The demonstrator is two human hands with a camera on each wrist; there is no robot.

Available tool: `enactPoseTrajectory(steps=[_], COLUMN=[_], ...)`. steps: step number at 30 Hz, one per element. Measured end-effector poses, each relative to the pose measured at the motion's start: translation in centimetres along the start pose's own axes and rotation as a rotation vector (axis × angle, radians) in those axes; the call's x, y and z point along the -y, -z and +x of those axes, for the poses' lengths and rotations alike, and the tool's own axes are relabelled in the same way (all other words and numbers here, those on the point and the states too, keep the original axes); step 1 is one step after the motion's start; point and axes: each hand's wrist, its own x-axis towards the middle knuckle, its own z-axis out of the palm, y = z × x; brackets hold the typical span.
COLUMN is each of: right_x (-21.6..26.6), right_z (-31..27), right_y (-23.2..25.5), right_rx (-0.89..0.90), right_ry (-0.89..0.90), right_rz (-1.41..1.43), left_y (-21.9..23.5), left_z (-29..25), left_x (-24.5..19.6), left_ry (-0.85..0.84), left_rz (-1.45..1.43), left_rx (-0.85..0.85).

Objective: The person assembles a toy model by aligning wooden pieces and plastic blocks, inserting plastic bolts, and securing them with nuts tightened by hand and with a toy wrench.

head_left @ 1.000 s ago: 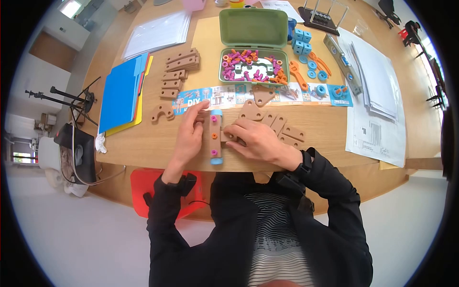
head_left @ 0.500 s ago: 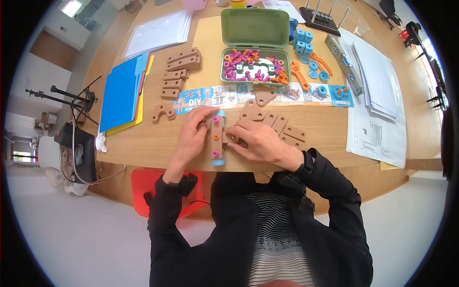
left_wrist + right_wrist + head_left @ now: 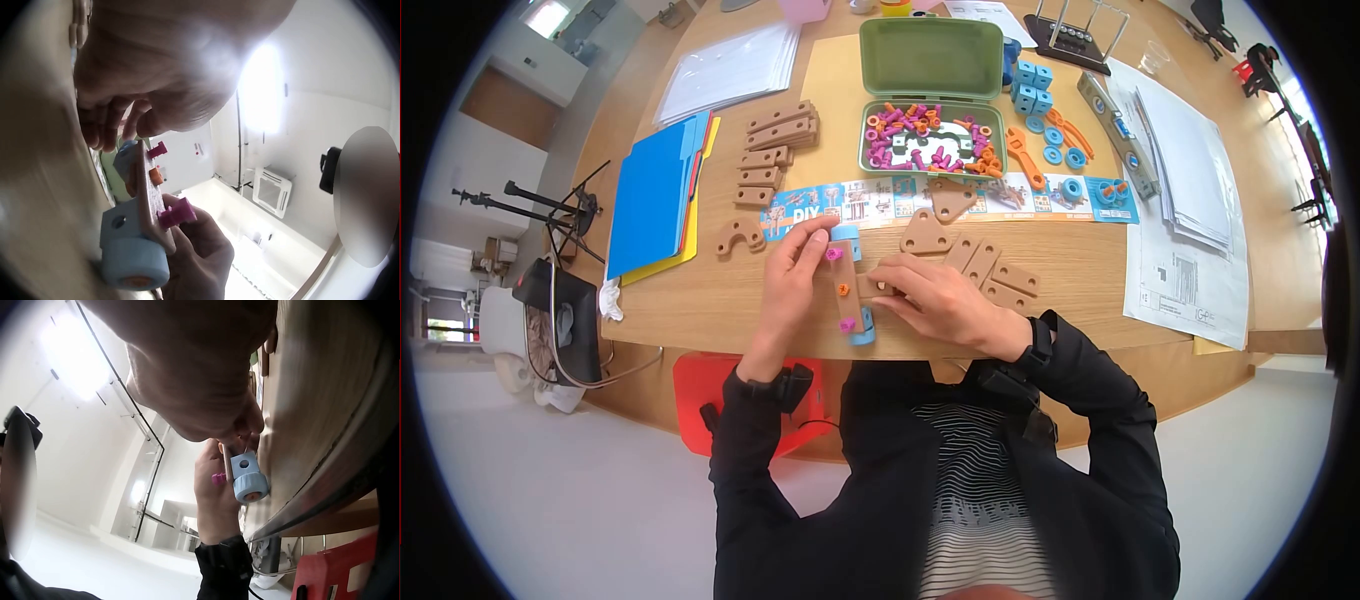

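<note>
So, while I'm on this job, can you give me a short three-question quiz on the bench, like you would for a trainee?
1. True or false: the middle fastener on the brown bar beside the left hand is orange.

2. Multiple choice: what does the open green box hold?
A) Blue cubes
B) Pink and orange fasteners
C) Brown triangular plates

3. Fill the gap: the orange wrench lies on the person's ____ side of the green box.

Key: 1 true; 2 B; 3 right.
</note>
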Motion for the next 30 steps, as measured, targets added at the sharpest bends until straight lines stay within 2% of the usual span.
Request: enactPoseTrajectory(steps=[1, 3, 10, 12, 15, 22, 30], right_x=[-0.1, -0.2, -0.2, -0.2, -0.2, 0.0, -0.2], right_z=[0.0, 0.0, -0.1, -0.1, -0.1, -0.2, -0.1], right_y=[-0.1, -0.3, -0.3, -0.3, -0.3, -0.2, -0.1], right_rx=[-0.001, -0.069, -0.067, -0.081, -0.07, -0.061, -0.006], right_ry=[0.0, 0.096, 0.099, 0.106, 0.106, 0.087, 0.028], right_rz=[0.0, 0.031, 0.023, 0.023, 0.03, 0.025, -0.023], left_y=[0.1, 0.1, 0.0, 0.2, 0.6, 1.0, 1.1], left_z=[0.1, 0.3, 0.8, 0.7, 0.7, 0.5, 0.5], left_x=[0.0, 0.0, -0.2, -1.0, -0.7, -0.9, -0.4], left_ry=[0.0, 0.159, 0.183, 0.26, 0.27, 0.284, 0.297], left_rz=[0.0, -0.19, -0.279, -0.389, -0.439, -0.407, -0.394], left_rx=[0.001, -0.008, 0.035, 0.109, 0.126, 0.163, 0.108])
